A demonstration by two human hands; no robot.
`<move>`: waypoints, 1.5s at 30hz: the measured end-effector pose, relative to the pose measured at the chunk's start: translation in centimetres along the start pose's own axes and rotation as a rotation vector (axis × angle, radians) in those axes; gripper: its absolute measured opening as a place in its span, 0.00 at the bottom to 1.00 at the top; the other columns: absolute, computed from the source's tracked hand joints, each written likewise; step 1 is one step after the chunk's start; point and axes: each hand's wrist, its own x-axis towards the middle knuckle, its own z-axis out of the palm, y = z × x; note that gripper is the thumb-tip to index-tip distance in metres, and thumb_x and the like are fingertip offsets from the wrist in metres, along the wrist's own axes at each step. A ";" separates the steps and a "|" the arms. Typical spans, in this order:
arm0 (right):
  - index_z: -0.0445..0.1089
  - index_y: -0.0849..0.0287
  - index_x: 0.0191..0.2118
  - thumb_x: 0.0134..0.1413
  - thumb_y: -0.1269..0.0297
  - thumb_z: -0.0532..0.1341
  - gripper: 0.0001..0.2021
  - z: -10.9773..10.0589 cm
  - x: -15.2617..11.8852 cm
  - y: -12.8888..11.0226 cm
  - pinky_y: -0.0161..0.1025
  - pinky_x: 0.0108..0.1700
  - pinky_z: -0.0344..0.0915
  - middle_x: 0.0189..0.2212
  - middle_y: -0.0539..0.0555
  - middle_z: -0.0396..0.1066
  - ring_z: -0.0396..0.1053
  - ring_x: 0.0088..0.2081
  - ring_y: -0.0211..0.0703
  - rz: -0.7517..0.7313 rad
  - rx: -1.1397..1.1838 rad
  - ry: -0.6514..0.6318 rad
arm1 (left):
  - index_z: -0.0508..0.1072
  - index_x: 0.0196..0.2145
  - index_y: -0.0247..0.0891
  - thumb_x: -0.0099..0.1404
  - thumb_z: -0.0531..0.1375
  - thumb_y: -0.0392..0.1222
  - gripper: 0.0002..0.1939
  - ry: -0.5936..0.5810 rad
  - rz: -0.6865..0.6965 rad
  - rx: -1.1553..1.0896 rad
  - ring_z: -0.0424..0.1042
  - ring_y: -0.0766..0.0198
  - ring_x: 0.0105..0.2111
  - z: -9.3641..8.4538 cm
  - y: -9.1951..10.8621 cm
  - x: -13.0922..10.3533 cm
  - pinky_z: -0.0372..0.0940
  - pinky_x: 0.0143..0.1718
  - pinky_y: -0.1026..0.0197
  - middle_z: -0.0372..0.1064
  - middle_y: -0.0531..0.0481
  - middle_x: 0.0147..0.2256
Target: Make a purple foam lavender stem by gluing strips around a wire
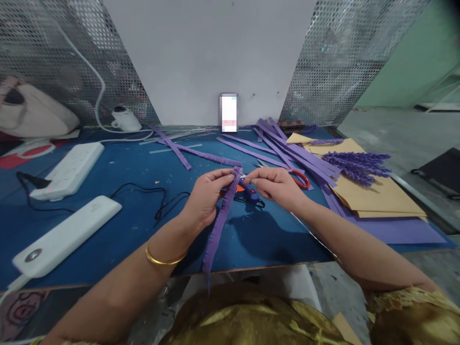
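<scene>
A fringed purple strip (220,223) hangs from my left hand (210,194), pinched near its top end between thumb and fingers. My right hand (272,184) is closed on a thin wire (312,232), which runs down toward the lower right under my forearm. The wire's upper end is near the top of the strip, between both hands. Beneath my hands lies a blue glue gun (251,195) with an orange part, partly covered. Red-handled scissors (302,179) rest just beyond my right hand.
Purple strips (287,143) lie behind and to the right. Purple flower stems (359,165) rest on tan sheets (388,199). A phone (229,112) stands at the back. On the left are a power strip (72,167), a white power bank (68,235) and black cables.
</scene>
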 end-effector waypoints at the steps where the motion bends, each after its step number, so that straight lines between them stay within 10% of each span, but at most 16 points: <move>1: 0.75 0.63 0.34 0.52 0.63 0.59 0.10 0.0 0.0 0.0 0.33 0.20 0.43 0.12 0.41 0.55 0.48 0.16 0.30 -0.005 -0.007 0.000 | 0.81 0.34 0.35 0.50 0.69 0.39 0.11 0.002 0.001 0.003 0.71 0.65 0.28 0.0 0.0 0.0 0.64 0.30 0.63 0.77 0.48 0.30; 30: 0.78 0.62 0.38 0.56 0.71 0.55 0.13 0.5 -0.6 0.7 0.33 0.24 0.54 0.19 0.47 0.65 0.58 0.20 0.33 -0.165 -0.431 0.064 | 0.81 0.25 0.37 0.48 0.72 0.44 0.09 0.081 0.169 0.128 0.64 0.69 0.24 -0.2 -0.2 0.4 0.57 0.26 0.66 0.74 0.53 0.24; 45: 0.78 0.58 0.42 0.50 0.69 0.63 0.13 1.4 0.0 1.8 0.32 0.20 0.57 0.30 0.47 0.69 0.59 0.17 0.27 -0.168 0.033 0.186 | 0.83 0.28 0.37 0.52 0.71 0.47 0.10 0.010 0.205 0.180 0.65 0.69 0.26 -0.6 -0.5 0.7 0.59 0.29 0.66 0.76 0.52 0.26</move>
